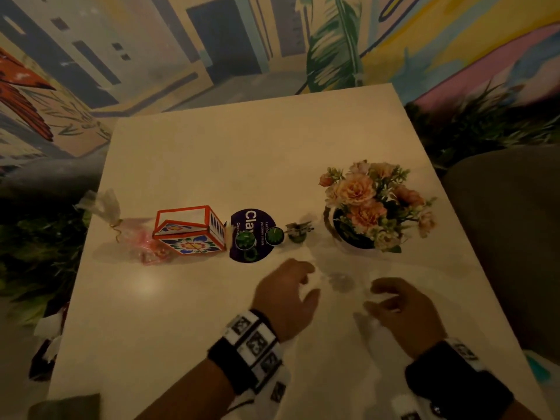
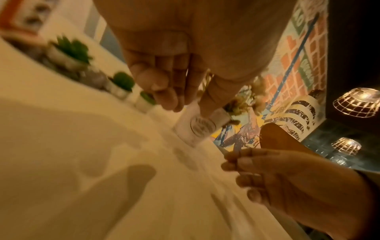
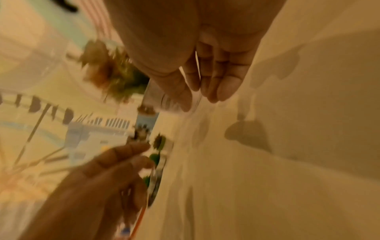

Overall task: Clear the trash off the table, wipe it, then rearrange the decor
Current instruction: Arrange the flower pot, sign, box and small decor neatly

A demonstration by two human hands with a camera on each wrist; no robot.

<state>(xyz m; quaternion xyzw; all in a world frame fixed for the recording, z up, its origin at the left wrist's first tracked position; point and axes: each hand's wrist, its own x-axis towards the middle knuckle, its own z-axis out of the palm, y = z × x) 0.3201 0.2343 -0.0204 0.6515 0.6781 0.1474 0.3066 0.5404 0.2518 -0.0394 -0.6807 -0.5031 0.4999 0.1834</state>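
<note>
Tabletop (image 1: 242,153) near the flower pot (image 1: 372,207): you are pinching a clear wrapper (image 1: 341,280) with your left hand (image 1: 285,295), and gripping its other end with your curled right hand (image 1: 400,310).

Dim, warm yellow indoor light. Head view: pale table (image 1: 242,147) w/ soft glare spot front-left; edges bend from wide lens; clear wrapper (image 1: 341,281) is a faint smear. Left wrist view: blurry, two glowing wire lamps (image 2: 357,102) at right, soft shadows on tabletop. Right wrist view: heavy motion blur, bkgd streaked, shadows at right.
</note>
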